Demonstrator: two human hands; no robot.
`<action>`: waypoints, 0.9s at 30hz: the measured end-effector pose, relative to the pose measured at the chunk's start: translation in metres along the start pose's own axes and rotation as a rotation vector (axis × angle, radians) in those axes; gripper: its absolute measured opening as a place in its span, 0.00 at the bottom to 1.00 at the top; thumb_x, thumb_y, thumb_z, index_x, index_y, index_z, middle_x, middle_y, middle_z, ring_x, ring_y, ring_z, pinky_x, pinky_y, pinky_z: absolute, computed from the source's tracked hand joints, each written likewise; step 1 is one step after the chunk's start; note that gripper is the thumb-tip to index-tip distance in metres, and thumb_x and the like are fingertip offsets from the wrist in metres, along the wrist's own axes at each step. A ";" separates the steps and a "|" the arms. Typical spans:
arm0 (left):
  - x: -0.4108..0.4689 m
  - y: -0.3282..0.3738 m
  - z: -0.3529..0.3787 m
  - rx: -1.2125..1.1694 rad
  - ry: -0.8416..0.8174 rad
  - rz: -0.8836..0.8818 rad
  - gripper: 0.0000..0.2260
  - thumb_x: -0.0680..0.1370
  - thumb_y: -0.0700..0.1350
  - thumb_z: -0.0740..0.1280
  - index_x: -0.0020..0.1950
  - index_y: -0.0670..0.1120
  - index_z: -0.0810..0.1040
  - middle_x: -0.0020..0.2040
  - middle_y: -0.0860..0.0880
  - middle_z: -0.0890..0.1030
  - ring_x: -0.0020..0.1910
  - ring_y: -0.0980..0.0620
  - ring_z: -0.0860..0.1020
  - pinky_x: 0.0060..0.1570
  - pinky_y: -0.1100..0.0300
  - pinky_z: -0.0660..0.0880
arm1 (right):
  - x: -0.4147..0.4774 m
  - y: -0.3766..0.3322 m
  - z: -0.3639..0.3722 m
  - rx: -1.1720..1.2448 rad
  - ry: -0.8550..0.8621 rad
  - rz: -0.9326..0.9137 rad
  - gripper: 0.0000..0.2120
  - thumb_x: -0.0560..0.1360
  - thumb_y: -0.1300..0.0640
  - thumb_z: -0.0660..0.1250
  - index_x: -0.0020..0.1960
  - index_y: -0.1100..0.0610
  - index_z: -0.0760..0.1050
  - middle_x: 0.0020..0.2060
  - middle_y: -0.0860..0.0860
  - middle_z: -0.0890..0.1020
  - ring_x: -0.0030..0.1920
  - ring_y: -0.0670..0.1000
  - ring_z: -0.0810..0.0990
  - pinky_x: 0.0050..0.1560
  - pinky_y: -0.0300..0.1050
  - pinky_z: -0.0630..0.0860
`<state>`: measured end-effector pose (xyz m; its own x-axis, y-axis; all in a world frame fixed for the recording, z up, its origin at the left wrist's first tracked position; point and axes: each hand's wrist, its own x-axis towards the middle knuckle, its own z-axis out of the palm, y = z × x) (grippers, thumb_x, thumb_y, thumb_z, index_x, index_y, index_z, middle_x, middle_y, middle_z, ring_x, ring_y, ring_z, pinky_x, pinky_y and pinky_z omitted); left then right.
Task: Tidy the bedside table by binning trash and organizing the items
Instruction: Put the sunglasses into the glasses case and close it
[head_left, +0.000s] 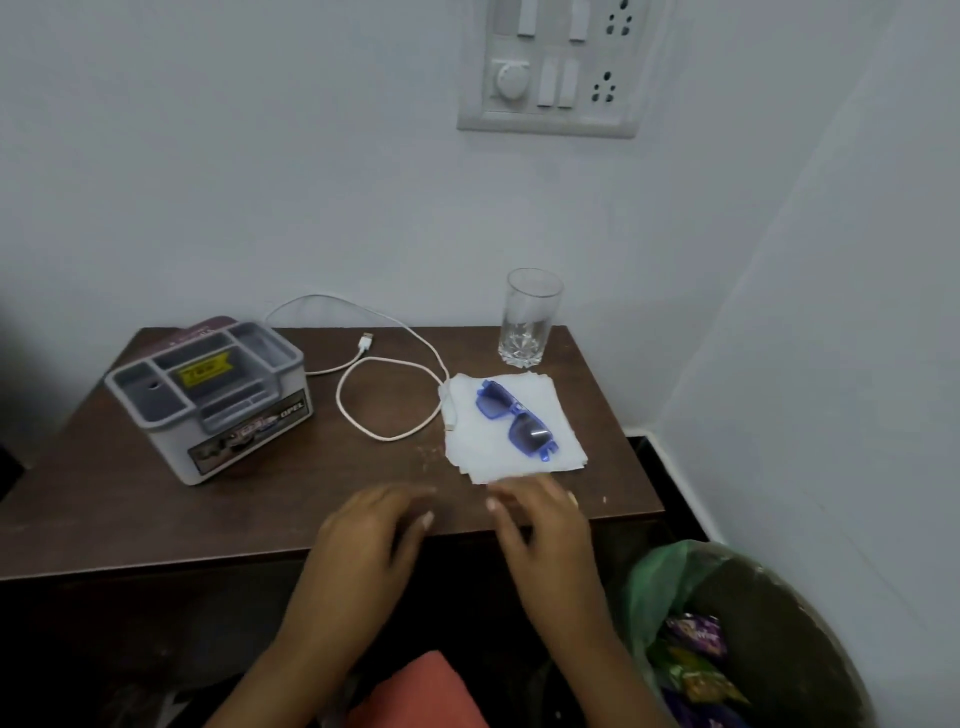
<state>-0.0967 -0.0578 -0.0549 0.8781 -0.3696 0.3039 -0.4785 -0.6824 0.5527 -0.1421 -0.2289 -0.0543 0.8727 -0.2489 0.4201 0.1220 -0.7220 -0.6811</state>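
Both hands sit at lower centre of the frame, over the front edge of the table (260, 509). Left hand (374, 530): fingers (415, 519) loosely curved, holding nothing. Right hand (540, 525): fingers loosely extended toward the near edge of the napkins (478, 441); blur prevents confirming contact.

Items on the table:
1. Sunglasses (514, 421), blue, on top of the napkins, right of centre. Judged light, rigid and easily scratched; take by the frame bridge or an arm, not the lenses.
2. Napkins: thin, soft, loosely stacked. Likely to fan or slide; lift the sunglasses off before moving them.
3. Cable (384, 374), white, looped at centre, 1 end at the napkins' left edge. Limp; needs coiling before storage.
4. Glass (530, 317), upright near the back right corner. Fragile and smooth; grip around the body.
5. Organizer (218, 400), left, compartments open.

Bin (810, 613), lower right, already holds wrappers (696, 639).
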 end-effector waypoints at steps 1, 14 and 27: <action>0.013 -0.005 0.002 0.020 0.014 -0.009 0.18 0.74 0.56 0.57 0.57 0.53 0.78 0.55 0.56 0.81 0.55 0.55 0.77 0.55 0.61 0.71 | 0.018 -0.004 0.009 -0.017 -0.033 -0.012 0.06 0.75 0.59 0.66 0.50 0.54 0.80 0.47 0.48 0.80 0.48 0.44 0.76 0.51 0.36 0.71; 0.096 -0.034 0.039 0.195 -0.133 -0.054 0.32 0.67 0.66 0.45 0.70 0.63 0.61 0.74 0.58 0.62 0.72 0.56 0.57 0.60 0.51 0.54 | 0.114 0.021 0.054 -0.173 -0.387 0.029 0.09 0.77 0.60 0.63 0.54 0.57 0.80 0.43 0.49 0.71 0.42 0.45 0.72 0.39 0.31 0.64; 0.095 -0.034 0.043 0.244 -0.190 -0.081 0.33 0.67 0.61 0.38 0.72 0.64 0.58 0.77 0.55 0.55 0.76 0.54 0.47 0.72 0.46 0.44 | 0.109 0.022 0.054 -0.205 -0.361 -0.056 0.08 0.77 0.60 0.63 0.48 0.60 0.81 0.45 0.54 0.76 0.45 0.52 0.77 0.47 0.44 0.72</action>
<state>0.0032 -0.0968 -0.0786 0.9092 -0.4035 0.1032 -0.4123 -0.8371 0.3595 -0.0182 -0.2369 -0.0559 0.9815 0.0102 0.1911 0.1089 -0.8508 -0.5141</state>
